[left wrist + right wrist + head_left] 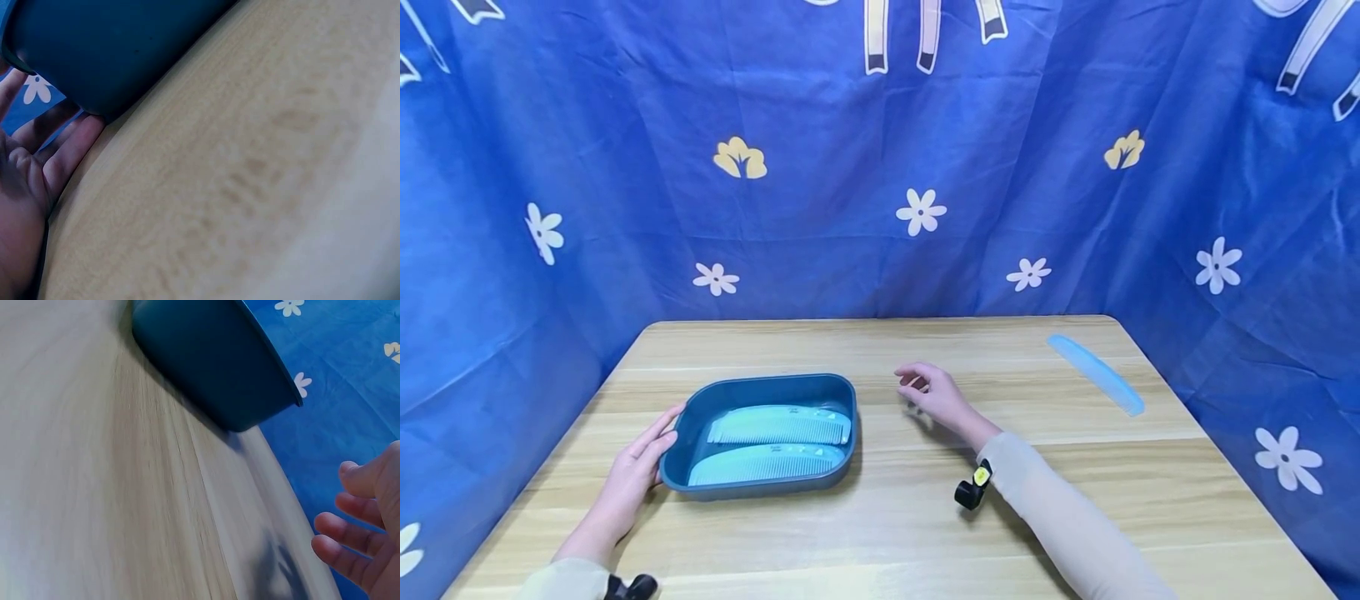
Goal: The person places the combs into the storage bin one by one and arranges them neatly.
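Observation:
A dark blue plastic basin [760, 490] stands on the table, left of the middle. Two light blue combs lie inside it, an upper comb [781, 425] and a lower comb [767, 465], roughly side by side. My left hand [631, 477] grips the basin's left end; the left wrist view has fingers [74, 147] against the low part of its outer wall. To the right of the basin, apart from it, my right hand [934, 395] hovers over the table with fingers loosely bent and nothing held. A third light blue comb [1097, 375] lies at the table's far right.
The wood-grain table [925, 533] has rounded back corners. A blue curtain [820, 242] printed with flowers hangs behind it and along both sides. A small black wrist camera [972, 492] sits on the right sleeve, close above the table.

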The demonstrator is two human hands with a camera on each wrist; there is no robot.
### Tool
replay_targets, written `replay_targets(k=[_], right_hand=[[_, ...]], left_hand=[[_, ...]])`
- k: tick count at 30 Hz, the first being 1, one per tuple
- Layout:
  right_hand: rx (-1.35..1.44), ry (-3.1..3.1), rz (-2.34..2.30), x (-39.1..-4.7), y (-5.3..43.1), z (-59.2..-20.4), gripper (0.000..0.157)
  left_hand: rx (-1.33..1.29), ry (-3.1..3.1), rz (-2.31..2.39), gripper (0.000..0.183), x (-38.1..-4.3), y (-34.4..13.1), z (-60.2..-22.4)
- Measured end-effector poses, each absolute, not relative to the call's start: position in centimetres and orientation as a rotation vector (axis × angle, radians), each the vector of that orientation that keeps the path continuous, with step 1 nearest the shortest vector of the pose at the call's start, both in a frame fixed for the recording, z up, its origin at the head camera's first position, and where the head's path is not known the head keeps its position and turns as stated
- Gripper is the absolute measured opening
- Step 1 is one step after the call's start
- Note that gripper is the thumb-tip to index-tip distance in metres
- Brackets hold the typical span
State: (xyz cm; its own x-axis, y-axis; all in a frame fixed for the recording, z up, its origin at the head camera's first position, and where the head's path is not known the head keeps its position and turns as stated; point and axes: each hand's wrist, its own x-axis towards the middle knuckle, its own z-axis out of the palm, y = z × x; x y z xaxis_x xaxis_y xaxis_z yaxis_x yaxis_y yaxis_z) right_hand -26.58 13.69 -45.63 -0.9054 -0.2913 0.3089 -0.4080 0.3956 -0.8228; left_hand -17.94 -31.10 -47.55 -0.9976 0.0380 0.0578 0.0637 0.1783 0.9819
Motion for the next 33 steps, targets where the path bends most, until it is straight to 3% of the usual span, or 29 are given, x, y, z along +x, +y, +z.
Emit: replay_targets(k=[13, 21, 33], right_hand=[[0.556, -2.521, 1.612, -26.7, 17.0, -46.3, 0.031], [0.510, -2.524, 1.647, -24.6, 18.5, -43.4, 0.030], [0.448, -2.528, 1.641, -24.2, 21.6, -42.8, 0.030]], left_hand=[[-0.098, -2.402, -1.991, 0.049, -17.9, -31.0, -47.6], [-0.095, -2.382, -2.009, 0.049, -17.9, -31.1, -47.6], [-0.078, -2.402, -1.974, 0.049, -17.8, -31.1, -47.5]])
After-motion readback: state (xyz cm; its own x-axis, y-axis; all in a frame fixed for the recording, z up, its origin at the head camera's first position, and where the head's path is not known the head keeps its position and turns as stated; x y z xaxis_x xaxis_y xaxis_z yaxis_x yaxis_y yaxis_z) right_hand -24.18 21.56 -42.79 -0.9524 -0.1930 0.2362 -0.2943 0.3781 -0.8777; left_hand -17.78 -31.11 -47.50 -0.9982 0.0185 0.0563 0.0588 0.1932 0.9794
